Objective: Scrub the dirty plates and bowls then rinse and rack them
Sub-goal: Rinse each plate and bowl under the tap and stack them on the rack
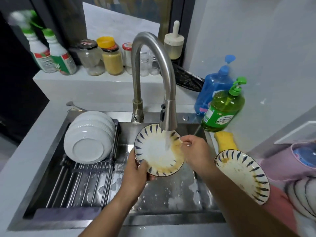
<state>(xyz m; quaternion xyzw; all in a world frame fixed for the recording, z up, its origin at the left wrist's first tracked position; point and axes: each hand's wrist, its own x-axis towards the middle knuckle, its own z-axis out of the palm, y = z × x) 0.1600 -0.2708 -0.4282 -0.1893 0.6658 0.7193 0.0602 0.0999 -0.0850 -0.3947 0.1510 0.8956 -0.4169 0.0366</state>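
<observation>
Over sink basin (pixel 171 194), under running faucet (pixel 168 117): left hand (pixel 135 173) gripping patterned plate (pixel 159 151) at lower-left rim; right hand (pixel 195 151) pinching right rim. Plate tilted, face up to stream, brown residue along right side. Rack (pixel 82 185) with white bowls (pixel 89 139) at sink's left, nearer left hand. Second dirty plate (pixel 242 175) on right counter.

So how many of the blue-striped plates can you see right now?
2 for certain: one plate held under the running faucet by both hands, one dirty plate on the counter right of the sink. Similar striped ware at the far right edge is cut off.
</observation>
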